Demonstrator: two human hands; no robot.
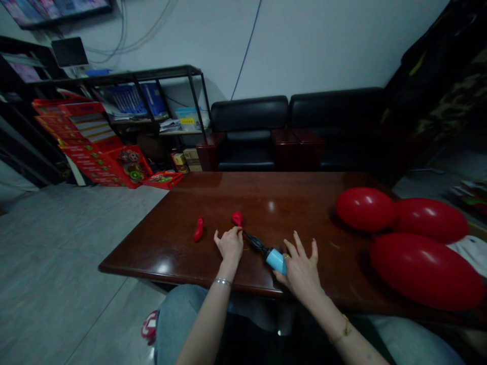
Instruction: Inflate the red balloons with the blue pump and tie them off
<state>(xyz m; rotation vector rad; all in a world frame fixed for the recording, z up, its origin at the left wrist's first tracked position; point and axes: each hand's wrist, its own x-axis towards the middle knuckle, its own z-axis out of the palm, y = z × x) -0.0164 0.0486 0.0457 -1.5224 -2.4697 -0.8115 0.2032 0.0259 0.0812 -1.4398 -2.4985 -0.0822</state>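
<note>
My left hand point(230, 247) pinches the neck of a small red balloon point(237, 218), which looks only slightly filled, where it meets the pump's thin black nozzle. The hand pump point(276, 260) has a light blue body and a black front end. My right hand point(302, 266) grips its rear between thumb and index finger, with the other fingers spread out. Left of my hands, a limp red balloon point(198, 229) lies on the brown table point(167, 253).
Several large objects are around: three inflated red balloons point(426, 271) rest at the table's right end, by a white cloth point(472, 253). Black sofas point(249, 114) stand beyond the table. Red boxes point(95, 147) are stacked near a shelf point(167, 76) at the left.
</note>
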